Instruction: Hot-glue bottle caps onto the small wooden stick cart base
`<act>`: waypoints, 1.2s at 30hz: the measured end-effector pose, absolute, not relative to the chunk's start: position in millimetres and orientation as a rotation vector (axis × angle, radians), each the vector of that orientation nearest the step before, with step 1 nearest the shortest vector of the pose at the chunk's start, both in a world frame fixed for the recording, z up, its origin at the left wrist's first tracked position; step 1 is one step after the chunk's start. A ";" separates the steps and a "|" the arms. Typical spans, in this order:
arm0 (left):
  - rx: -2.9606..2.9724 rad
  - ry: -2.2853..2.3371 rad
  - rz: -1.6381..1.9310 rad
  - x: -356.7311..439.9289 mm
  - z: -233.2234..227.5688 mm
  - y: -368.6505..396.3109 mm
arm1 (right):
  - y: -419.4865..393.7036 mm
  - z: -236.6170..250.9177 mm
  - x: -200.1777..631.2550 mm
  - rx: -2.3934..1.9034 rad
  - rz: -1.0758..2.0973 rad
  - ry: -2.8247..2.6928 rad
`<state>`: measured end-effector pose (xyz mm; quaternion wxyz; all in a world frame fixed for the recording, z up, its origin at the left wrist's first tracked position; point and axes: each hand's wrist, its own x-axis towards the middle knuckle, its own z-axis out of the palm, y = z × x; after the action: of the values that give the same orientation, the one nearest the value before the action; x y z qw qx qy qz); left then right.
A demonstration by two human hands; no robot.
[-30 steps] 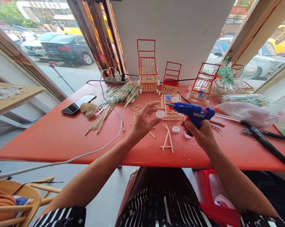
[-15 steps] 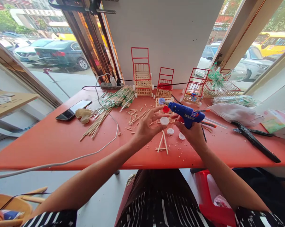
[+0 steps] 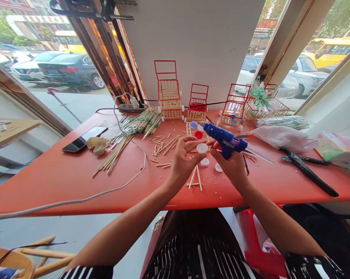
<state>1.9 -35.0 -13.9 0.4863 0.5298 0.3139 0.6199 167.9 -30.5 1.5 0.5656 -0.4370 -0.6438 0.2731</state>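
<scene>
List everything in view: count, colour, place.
glue gun: one, blue, right hand
held cap: one, white, left hand
other caps: several, white, red, blue, centre
carts: several, red and tan, back
sticks: many, tan, left and centre
phone: one, black, left
cable: one, white, left
power strip: one, grey, back left
cutters: one, black, right
bag: one, white, right
box: one, pale, right
table: one, red, centre
stool: one, red, lower right
chair: one, tan, lower left
cars: several, mixed, outside
left hand: one, centre
right hand: one, centre
</scene>
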 end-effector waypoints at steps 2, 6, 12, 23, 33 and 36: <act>1.283 0.784 1.509 0.0 -13.2 -35.5 | -31.1 0.8 168.5 -1.025 0.663 -1.517; 1.308 0.826 1.522 -4.1 -14.4 -34.8 | -32.1 2.1 169.6 -1.045 0.691 -1.542; 1.338 0.807 1.453 -9.9 -13.7 -33.9 | -34.3 5.9 169.3 -1.082 0.665 -1.597; 1.364 0.849 1.446 -14.2 -13.9 -32.1 | -34.9 6.2 170.5 -1.074 0.610 -1.600; 1.451 1.010 1.383 -21.5 -18.6 -26.8 | -33.9 9.2 168.6 -1.057 0.644 -1.679; 1.416 1.017 1.403 -23.6 -18.5 -23.1 | -32.8 10.0 170.3 -1.028 0.644 -1.684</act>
<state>-23.6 -23.1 -18.5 0.4363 0.5693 0.4089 0.5641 170.3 -32.8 10.0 0.5081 -0.4264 -0.6990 0.2673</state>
